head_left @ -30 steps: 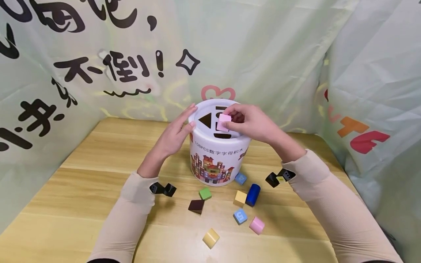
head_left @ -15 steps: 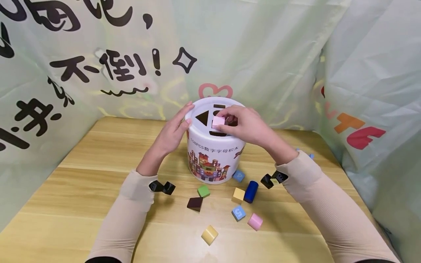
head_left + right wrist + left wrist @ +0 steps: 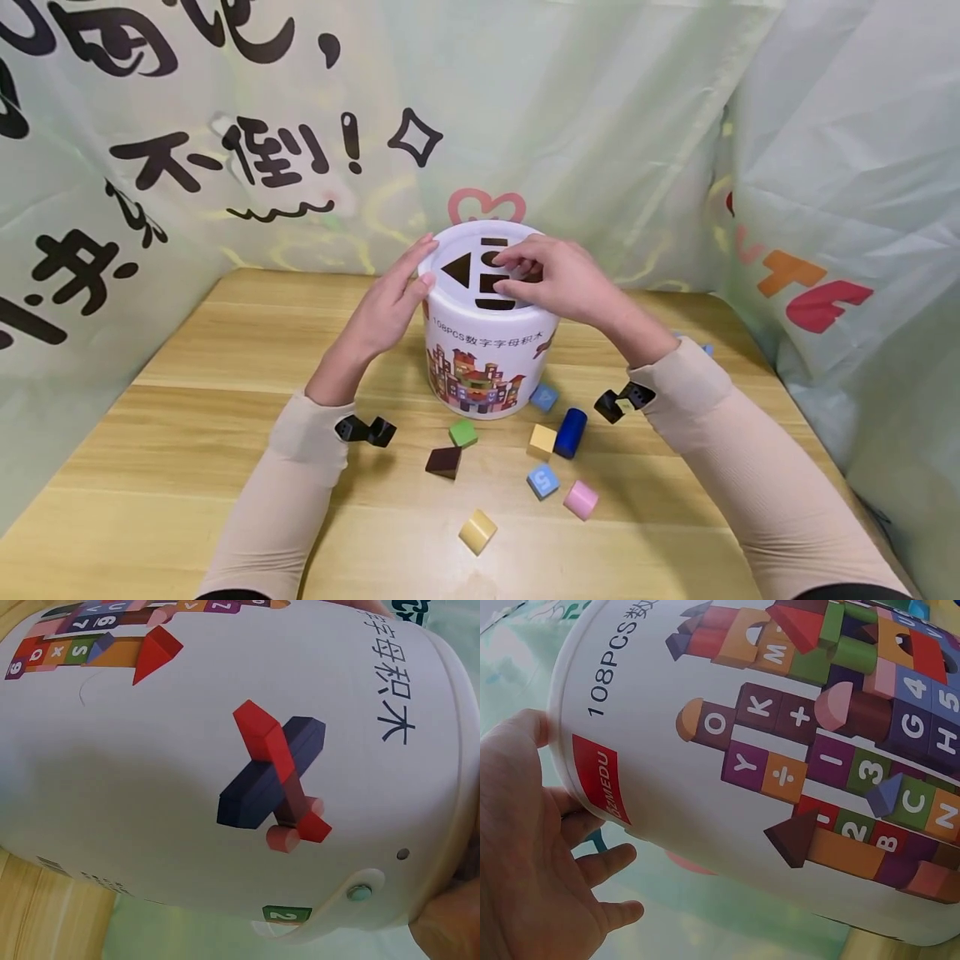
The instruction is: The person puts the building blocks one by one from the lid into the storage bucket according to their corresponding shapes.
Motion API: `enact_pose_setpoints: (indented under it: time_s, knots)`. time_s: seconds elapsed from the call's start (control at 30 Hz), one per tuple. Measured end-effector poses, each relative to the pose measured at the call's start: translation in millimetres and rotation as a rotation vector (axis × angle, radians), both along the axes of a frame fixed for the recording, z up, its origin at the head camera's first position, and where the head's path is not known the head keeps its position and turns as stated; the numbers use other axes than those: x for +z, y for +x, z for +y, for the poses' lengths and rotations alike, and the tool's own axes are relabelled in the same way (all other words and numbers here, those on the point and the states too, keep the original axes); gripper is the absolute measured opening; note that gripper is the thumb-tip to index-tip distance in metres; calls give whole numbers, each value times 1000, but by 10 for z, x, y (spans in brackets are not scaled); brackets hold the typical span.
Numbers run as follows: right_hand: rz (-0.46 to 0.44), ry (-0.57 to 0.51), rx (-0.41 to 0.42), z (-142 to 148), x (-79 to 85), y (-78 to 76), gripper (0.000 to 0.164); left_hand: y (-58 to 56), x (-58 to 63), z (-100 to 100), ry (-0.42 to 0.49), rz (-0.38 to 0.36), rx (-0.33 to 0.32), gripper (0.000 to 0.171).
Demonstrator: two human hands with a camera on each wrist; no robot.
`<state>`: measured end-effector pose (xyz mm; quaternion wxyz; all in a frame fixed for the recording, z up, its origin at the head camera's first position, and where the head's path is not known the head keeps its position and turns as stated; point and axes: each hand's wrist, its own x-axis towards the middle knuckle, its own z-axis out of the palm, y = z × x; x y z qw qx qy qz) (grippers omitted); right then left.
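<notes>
A white toy-block bucket (image 3: pixel 483 367) stands upright on the table, its lid cut with dark shaped slots, among them a triangle and a square. My left hand (image 3: pixel 386 310) rests against the rim at the left. In the left wrist view, some of that hand's fingers (image 3: pixel 622 915) extend free of the bucket wall. Over the right part of the lid, my right hand (image 3: pixel 570 279) has its fingers bent beside the square slot, with nothing visible between thumb and fingertips. It covers some of the lid. The right wrist view mostly shows the bucket's printed side (image 3: pixel 172 765).
In front of the bucket lie a green block (image 3: pixel 463 432), a dark brown block (image 3: pixel 444 462), a yellow cube (image 3: pixel 542 442), a dark blue cylinder (image 3: pixel 571 433), light blue cubes (image 3: pixel 543 482), a pink cylinder (image 3: pixel 581 500) and a pale yellow block (image 3: pixel 478 532). Cloth walls (image 3: pixel 600 117) enclose the table.
The pink block that my right hand held over the square slot is now out of sight, and the slot shows dark. My left hand keeps its place on the rim.
</notes>
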<state>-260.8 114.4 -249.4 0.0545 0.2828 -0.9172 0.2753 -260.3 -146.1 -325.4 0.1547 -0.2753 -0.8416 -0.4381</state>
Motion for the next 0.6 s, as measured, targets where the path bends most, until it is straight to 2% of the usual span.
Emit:
enact_pose_setpoints:
  time_s: [0.17, 0.3, 0.43, 0.53, 0.6]
  knots:
    - [-35, -56, 29, 49, -23, -14, 35, 2, -28, -7, 15, -12, -5, 56]
    - [-80, -177, 86, 141, -44, 7, 33, 16, -38, -17, 16, -10, 3, 56]
    - [-102, -286, 137, 256, -65, 97, 33, 18, -41, -15, 12, -17, 7, 56]
    - [-93, -309, 156, 333, -59, 165, 32, 5, -33, -4, 12, -18, 2, 56]
    - [-58, -274, 165, 382, -39, 197, 32, -6, -27, 2, 13, -15, 4, 56]
